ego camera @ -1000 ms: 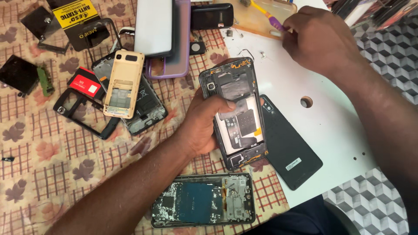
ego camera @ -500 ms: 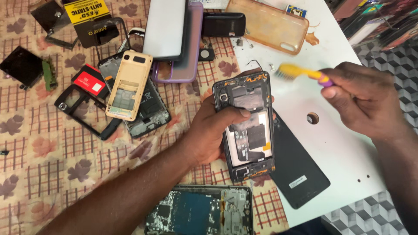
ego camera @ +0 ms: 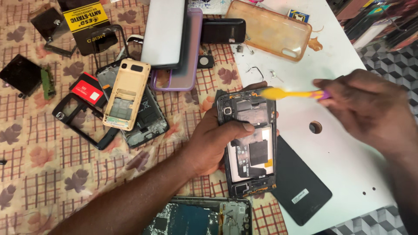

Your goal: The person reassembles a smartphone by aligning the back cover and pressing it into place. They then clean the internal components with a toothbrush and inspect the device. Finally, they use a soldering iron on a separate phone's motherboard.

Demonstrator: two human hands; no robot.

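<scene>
The left hand [ego camera: 213, 146] grips an opened black smartphone with its back cover off and its dark internal plates and shields showing [ego camera: 251, 143]; the fingers are curled round the phone's left edge, the thumb lies across its upper half, and fingertips show past its top edge. The phone is held upright in the view, lifted over the seam where a checked, leaf-patterned beige cloth [ego camera: 39, 169] meets a white tabletop with a round hole in it [ego camera: 348, 161]. The right hand [ego camera: 370, 111] is closed round the purple handle of a yellow toothbrush-like brush [ego camera: 289, 93], whose yellow head lies at the phone's top right corner; whether the bristles touch it cannot be told. Just beside the phone, to its lower right, a flat black back cover with a small white sticker [ego camera: 302, 182] lies on the white tabletop. Near the top of the tabletop rests a translucent orange soft phone case [ego camera: 272, 28]. On the cloth to the left lie a cream-coloured small phone housing [ego camera: 126, 93] on top of a dark stripped phone body, an empty black rectangular phone frame [ego camera: 78, 124], a red card-like packet [ego camera: 87, 89], and a grey slab-shaped phone back [ego camera: 165, 32] overlapping a lilac phone case [ego camera: 187, 65]. At the bottom edge, another opened phone with a blue-green circuit board [ego camera: 200, 217] lies partly out of view.
</scene>
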